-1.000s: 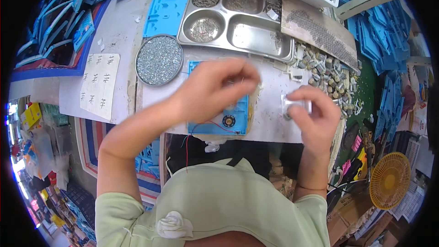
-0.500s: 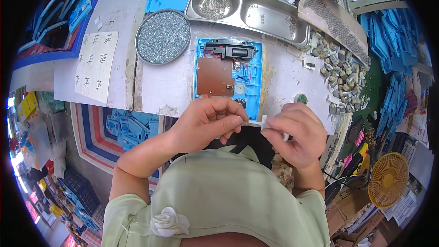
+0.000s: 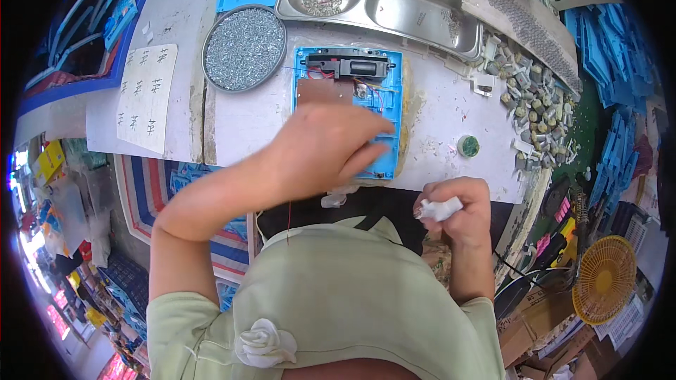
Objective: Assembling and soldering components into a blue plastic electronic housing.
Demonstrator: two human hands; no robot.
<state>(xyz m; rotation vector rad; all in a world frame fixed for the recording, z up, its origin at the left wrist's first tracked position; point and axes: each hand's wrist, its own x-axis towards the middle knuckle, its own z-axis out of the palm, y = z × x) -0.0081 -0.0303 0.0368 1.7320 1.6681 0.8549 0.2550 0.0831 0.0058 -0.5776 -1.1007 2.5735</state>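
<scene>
A: What is the right hand (image 3: 467,205) doing?

B: It is closed around a small white plastic part (image 3: 442,209), pinched at the fingers, just off the near edge of the table (image 3: 443,102).

A: And the left hand (image 3: 325,144)?

B: Its fingers are half curled and a little blurred. I can't tell whether anything is in them, or whether they touch what lies beneath.

A: What does lie beneath?

B: An open blue plastic casing (image 3: 382,164). The hand covers the lower part of its brown circuit board (image 3: 325,91); a black module (image 3: 355,67) sits in the casing, beyond the fingers.

A: Anything else near?

B: A round dish (image 3: 243,90) of screws (image 3: 244,48) lies beyond the left hand, off to its left. A small green round tub (image 3: 468,146) stands beyond the right hand, and farther out to that side is a heap of small motors (image 3: 539,118).
</scene>
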